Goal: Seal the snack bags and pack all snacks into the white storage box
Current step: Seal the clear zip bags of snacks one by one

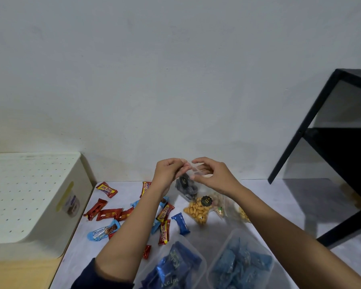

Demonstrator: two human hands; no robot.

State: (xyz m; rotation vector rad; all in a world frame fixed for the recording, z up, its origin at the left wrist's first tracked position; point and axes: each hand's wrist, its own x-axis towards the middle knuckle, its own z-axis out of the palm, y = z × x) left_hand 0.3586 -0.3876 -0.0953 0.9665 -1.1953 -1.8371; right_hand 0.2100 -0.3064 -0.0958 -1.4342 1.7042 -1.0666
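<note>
I hold up a clear zip bag of dark snacks above the table. My left hand pinches its top edge on the left, and my right hand pinches the same edge on the right. Below it lies a clear bag of yellow snacks with a black round sticker, and more clear bags lie to its right. Red and blue wrapped bars are scattered over the pale table. The white storage box with a perforated lid stands at the left.
Two clear plastic tubs of blue packets stand at the near edge. A black metal shelf frame stands at the right against the wall. A wooden surface lies under the white box.
</note>
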